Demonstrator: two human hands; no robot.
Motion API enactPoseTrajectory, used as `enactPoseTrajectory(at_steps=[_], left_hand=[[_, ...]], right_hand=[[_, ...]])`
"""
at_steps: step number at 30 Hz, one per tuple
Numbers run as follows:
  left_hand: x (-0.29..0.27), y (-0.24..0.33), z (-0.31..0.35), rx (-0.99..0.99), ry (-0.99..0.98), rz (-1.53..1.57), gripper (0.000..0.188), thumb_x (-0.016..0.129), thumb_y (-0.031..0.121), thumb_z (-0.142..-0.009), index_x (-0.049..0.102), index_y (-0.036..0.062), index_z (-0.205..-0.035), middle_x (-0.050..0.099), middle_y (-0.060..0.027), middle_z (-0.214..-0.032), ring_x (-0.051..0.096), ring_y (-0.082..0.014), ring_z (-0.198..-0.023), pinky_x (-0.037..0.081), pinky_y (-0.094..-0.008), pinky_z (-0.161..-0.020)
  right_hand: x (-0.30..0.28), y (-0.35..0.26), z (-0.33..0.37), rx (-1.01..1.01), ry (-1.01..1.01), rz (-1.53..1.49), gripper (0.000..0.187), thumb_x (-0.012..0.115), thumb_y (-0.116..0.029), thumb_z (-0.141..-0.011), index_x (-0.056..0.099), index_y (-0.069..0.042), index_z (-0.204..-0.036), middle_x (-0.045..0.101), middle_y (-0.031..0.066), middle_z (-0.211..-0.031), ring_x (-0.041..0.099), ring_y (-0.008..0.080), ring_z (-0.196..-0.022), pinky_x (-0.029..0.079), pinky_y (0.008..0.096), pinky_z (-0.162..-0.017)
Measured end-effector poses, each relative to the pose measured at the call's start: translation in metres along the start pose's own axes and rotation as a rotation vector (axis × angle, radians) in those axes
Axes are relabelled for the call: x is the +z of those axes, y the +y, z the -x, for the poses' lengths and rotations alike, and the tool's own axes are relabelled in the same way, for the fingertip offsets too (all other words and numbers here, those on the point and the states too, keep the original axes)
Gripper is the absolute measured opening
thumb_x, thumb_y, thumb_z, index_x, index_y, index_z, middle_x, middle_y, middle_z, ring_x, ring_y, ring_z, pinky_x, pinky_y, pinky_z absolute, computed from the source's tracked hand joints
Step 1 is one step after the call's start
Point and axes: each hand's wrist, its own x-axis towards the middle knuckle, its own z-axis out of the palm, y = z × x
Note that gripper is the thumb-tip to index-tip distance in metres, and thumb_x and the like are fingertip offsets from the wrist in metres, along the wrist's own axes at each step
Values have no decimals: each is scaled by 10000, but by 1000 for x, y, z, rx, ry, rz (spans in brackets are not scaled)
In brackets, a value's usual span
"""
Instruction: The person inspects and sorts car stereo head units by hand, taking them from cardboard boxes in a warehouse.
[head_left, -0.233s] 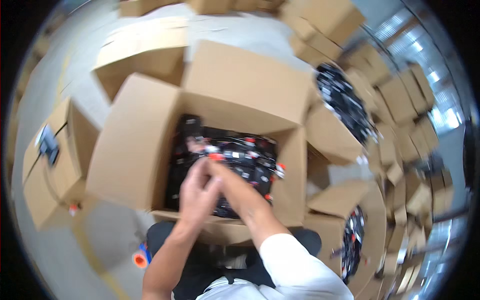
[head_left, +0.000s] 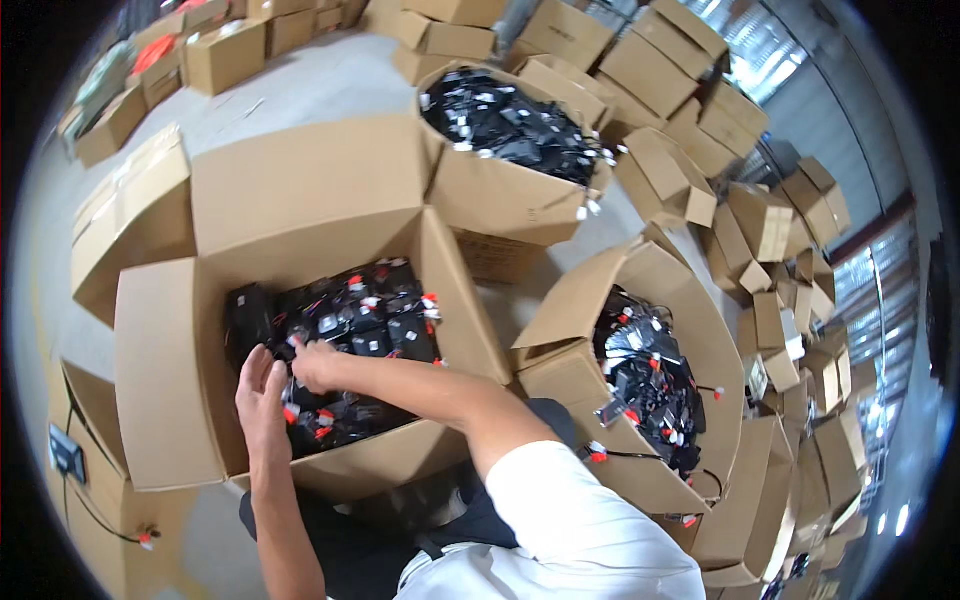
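Observation:
An open cardboard box (head_left: 158, 375) stands before me, holding several black block-shaped packs (head_left: 372, 342) with red and white plugs. Inside its left part, my left hand (head_left: 262, 405) hovers with fingers stretched and thumb apart, holding nothing visible. My right hand (head_left: 316, 366) reaches across from the right, close beside the left one. Its fingers are curled together at the packs; whatever they hold is hidden. A larger black pack (head_left: 250, 318) lies along the box's left wall, just beyond both hands.
At the right stands an open box (head_left: 560, 385) heaped with black packs and wires. Another filled box (head_left: 490, 205) is behind it. A small device with a screen (head_left: 67, 453) rests on a carton at the left. Stacked cartons (head_left: 660, 60) line the far right.
My view has swung to the right, so the box sits further left in the picture. My hands, overlapping before, now show side by side. The right hand stays low among the packs.

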Motion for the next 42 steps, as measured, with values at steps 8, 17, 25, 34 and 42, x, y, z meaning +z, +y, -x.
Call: enactPoseTrajectory(at_steps=[8, 17, 25, 34, 42], left_hand=[[-9, -10, 15, -55, -16, -181, 502, 629, 262, -955, 535, -24, -1357, 602, -136, -1284, 567, -203, -1164, 433, -325, -986], [27, -50, 62, -112, -423, -436, 248, 599, 167, -971, 657, -43, -1089, 676, -51, -909, 627, -110, -826, 495, -240, -726], [11, -62, 52, -43, -383, -603, 286, 605, 194, -971, 676, -82, -988, 681, -64, -804, 644, -125, -721, 509, -255, -674], [16, -58, 60, -14, -425, -647, 303, 607, 231, -978, 667, -65, -973, 634, -32, -801, 613, -102, -732, 493, -257, -682], [25, -66, 62, 15, -439, -602, 275, 595, 192, -985, 663, -74, -985, 637, -35, -800, 633, -111, -750, 498, -254, -696]], right_hand=[[-176, 71, 304, -196, 319, -759, 340, 659, -264, -893, 648, -24, -1134, 676, 160, -1016, 650, 309, -987, 520, 394, -861], [-35, 303, 645, 1101, 784, -421, 403, 639, -366, -877, 713, -3, -1036, 719, 192, -939, 695, 279, -878, 521, 377, -842], [31, 238, 813, 1499, 61, -444, 473, 756, -416, -763, 707, 32, -907, 683, 187, -772, 660, 256, -726, 496, 409, -675], [138, 194, 822, 1984, 77, -986, 739, 786, -587, -714, 681, 100, -967, 707, 216, -1042, 702, 325, -947, 560, 416, -759], [191, 218, 852, 1937, 364, -558, 522, 765, -445, -768, 698, 34, -966, 674, 185, -746, 674, 284, -605, 580, 428, -611]])
